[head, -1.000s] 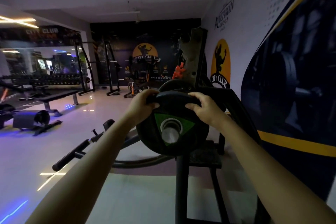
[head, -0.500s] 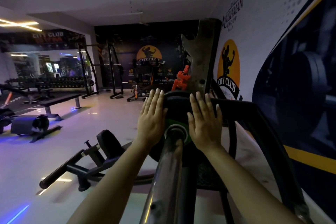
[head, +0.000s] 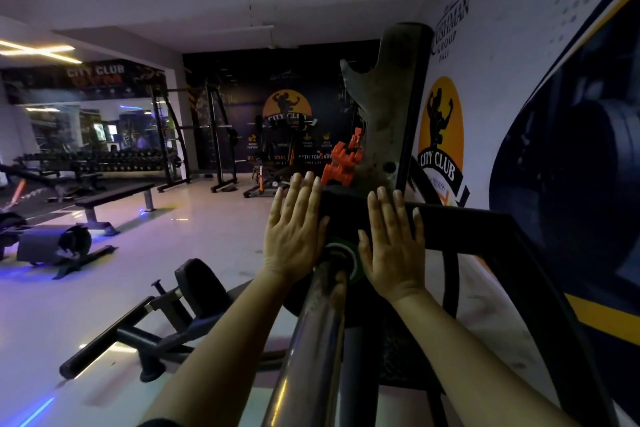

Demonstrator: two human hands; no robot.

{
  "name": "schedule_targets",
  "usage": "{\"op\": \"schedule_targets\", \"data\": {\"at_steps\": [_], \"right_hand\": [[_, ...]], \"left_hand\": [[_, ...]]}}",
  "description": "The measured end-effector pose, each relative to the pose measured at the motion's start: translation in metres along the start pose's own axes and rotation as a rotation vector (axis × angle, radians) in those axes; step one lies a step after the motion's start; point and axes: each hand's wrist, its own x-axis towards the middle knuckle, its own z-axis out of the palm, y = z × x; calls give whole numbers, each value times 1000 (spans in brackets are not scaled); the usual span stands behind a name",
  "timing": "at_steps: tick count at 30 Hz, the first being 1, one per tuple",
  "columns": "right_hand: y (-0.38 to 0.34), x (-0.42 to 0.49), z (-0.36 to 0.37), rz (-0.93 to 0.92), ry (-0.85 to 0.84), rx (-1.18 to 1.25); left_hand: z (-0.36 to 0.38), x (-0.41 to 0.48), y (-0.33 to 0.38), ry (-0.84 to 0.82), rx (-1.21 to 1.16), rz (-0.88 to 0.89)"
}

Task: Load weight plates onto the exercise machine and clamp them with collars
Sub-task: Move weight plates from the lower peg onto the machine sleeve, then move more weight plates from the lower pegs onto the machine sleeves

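Both palms lie flat with fingers spread, each grip open: left hand (head: 294, 236) and right hand (head: 393, 246) press the black weight plate (head: 341, 215) seated on the steel sleeve (head: 311, 340). Orange collars (head: 343, 163) hang behind, beside the machine's upright post (head: 388, 121).

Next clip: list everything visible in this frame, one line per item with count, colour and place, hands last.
weight plate: one, black with green hub, on the sleeve, centre
sleeve: one, steel, running from bottom centre into the plate
upright post: one, worn grey, behind the plate
machine frame: one, black, right
orange piece: one, left of the post; what it is, unclear
flat bench: one, black, left floor
dumbbell rack: one, dark, far left
City Club logo: one, yellow, right wall
left hand: open, flat on plate
right hand: open, flat on plate
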Motion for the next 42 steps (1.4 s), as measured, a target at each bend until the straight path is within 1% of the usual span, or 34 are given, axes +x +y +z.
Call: {"op": "schedule_targets", "data": {"at_steps": [4,9,14,19,24,30,37,39,42], "right_hand": [[-5,3,-8,17,-50,42],[-15,4,-35,22,-113,88],[-39,3,-89,-11,-60,132],[-73,-10,-159,-59,13,166],[-110,-43,-238,-170,116,178],[-163,-98,-315,-211,91,213],[-218,-177,-349,-211,12,289],[-234,-202,-351,-199,-33,327],[-257,-241,-350,-190,-126,374]], "left_hand": [[-5,0,2,-62,-6,-35],[-29,-7,7,-103,-103,-108],[-87,-15,16,-26,-125,-122],[-168,-38,22,16,-30,-49],[-247,-89,30,37,24,-8],[-334,-170,44,32,10,-64],[-396,-261,53,30,-16,-124],[-407,-290,53,-12,-26,-159],[-422,-341,53,-123,10,-226]]}}
